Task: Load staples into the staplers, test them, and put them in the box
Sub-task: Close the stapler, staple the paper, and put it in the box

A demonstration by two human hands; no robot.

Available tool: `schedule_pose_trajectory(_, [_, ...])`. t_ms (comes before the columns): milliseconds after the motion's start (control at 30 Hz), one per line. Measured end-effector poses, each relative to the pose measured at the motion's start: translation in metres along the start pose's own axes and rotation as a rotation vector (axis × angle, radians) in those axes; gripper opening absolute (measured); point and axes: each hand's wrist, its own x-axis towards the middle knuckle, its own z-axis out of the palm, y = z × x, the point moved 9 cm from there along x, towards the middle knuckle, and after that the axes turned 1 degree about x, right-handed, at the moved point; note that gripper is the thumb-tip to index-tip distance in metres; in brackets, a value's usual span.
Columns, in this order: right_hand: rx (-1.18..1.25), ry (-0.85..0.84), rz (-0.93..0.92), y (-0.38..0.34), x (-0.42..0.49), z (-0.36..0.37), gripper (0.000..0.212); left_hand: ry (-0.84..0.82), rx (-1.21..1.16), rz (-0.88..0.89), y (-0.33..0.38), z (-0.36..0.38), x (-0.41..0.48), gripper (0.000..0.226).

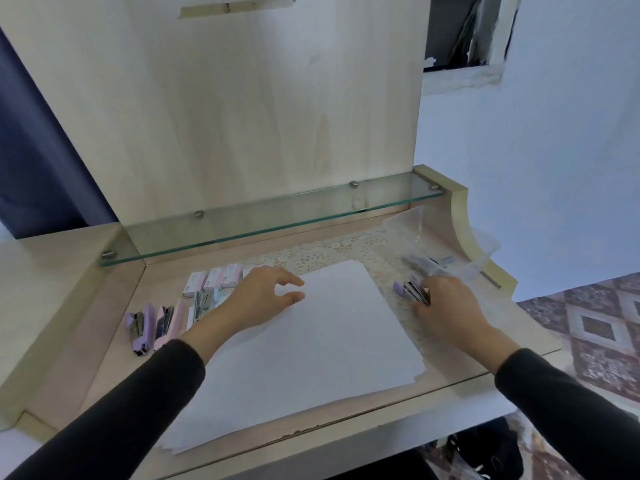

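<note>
My right hand grips a purple stapler at the right of the desk, just in front of a clear plastic box that holds at least one stapler. My left hand hovers over the top left corner of a white paper stack, fingers loosely spread, holding nothing. Open staplers lie at the left: a purple one, a pink one and a pale one. Small staple boxes stand in a row behind them.
A glass shelf runs along the back above the desk, under a tall wooden panel. A lace mat lies under the paper. The desk's front edge is near me; patterned floor lies to the right.
</note>
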Motion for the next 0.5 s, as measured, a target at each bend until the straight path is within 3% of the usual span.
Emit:
schedule_pose_trajectory(333, [0.009, 0.15, -0.01, -0.02, -0.005, -0.022, 0.035, -0.085, 0.046, -0.045, 0.008, 0.025, 0.045, 0.033])
schedule_pose_trajectory(433, [0.143, -0.016, -0.178, -0.04, -0.008, -0.009, 0.02, -0.103, 0.082, -0.085, 0.006, 0.039, 0.053, 0.045])
schedule_pose_trajectory(500, [0.148, -0.189, -0.279, -0.056, -0.017, 0.008, 0.029, -0.105, 0.112, -0.082, 0.009, 0.047, 0.057, 0.053])
